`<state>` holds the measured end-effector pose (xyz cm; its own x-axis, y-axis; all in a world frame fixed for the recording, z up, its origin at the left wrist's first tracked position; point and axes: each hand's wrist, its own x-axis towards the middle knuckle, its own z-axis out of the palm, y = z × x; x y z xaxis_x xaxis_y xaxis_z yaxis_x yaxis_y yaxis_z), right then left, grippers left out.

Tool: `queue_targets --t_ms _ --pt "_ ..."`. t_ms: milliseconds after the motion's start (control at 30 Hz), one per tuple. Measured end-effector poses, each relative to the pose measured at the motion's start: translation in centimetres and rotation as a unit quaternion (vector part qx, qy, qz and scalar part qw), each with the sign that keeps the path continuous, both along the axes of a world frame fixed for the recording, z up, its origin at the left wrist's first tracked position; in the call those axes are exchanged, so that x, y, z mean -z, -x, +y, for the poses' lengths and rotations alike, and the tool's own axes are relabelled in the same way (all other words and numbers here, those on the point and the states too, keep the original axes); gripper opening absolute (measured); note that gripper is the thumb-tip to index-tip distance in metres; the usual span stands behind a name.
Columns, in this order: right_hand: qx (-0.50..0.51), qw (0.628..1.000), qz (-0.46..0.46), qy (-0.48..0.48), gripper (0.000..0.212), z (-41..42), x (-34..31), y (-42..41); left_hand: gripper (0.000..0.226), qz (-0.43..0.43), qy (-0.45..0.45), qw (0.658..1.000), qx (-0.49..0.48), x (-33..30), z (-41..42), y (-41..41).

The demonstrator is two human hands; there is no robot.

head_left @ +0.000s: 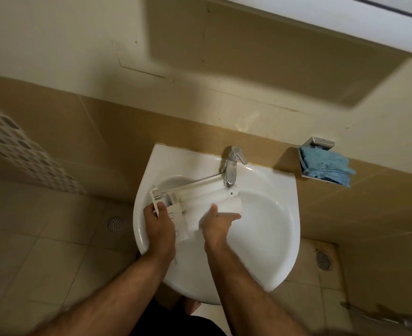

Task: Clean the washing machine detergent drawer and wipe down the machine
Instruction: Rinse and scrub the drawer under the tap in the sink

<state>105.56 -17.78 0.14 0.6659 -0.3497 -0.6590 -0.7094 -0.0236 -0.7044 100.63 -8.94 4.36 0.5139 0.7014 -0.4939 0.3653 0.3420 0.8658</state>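
hands: both of my hands are low over the sink, reaching in from the near edge.
left hand [157, 220]: my fingers are curled round the left end of the drawer [195, 200], thumb on top by the ribbed compartments; it grips that end.
right hand [218, 223]: it lies against the smooth white side of the drawer, thumb up, one finger stretched out to the right along the lower edge; blur hides the other fingers, so i cannot tell if it grips or only presses.
drawer: long white plastic piece, lying slantwise across the basin, left end near the rim, right end just under the tap's spout.
tap [233, 166]: chrome, single lever, standing at the back of the sink; i cannot tell whether water is running.
sink [282, 209]: white wall basin, rounded toward me.
cloth [325, 166]: blue, bunched on a small metal holder [319, 143] on the wall to the right of the sink, well apart from my hands.
floor: beige tiles with a round drain [115, 223] on the left and another [324, 260] on the right.
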Motion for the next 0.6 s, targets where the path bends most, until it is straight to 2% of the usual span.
queue_targets --t_ms 100,233,300,433,600 --pt "0.013 1.0 0.001 -0.002 0.077 0.0 -0.2 0.3 0.025 0.006 -0.001 1.0 0.011 0.2 0.2 -0.5" --pt "0.095 0.992 -0.052 -0.06 0.096 -1.8 0.2 -0.8 0.022 0.025 0.04 0.998 0.045 1.2 0.0 -1.0" --pt "0.109 0.988 -0.049 -0.099 0.105 -3.0 0.4 -1.5 0.023 0.03 0.069 0.995 0.071 1.7 0.0 -0.8" --pt "0.092 0.986 -0.038 -0.136 0.085 -4.8 -0.8 -1.9 0.024 0.03 0.096 0.988 0.119 2.1 1.3 -1.0" --pt "0.111 0.986 -0.014 -0.125 0.089 -4.4 -1.6 -0.6 0.022 0.029 0.105 0.983 0.147 2.3 3.2 -1.7"
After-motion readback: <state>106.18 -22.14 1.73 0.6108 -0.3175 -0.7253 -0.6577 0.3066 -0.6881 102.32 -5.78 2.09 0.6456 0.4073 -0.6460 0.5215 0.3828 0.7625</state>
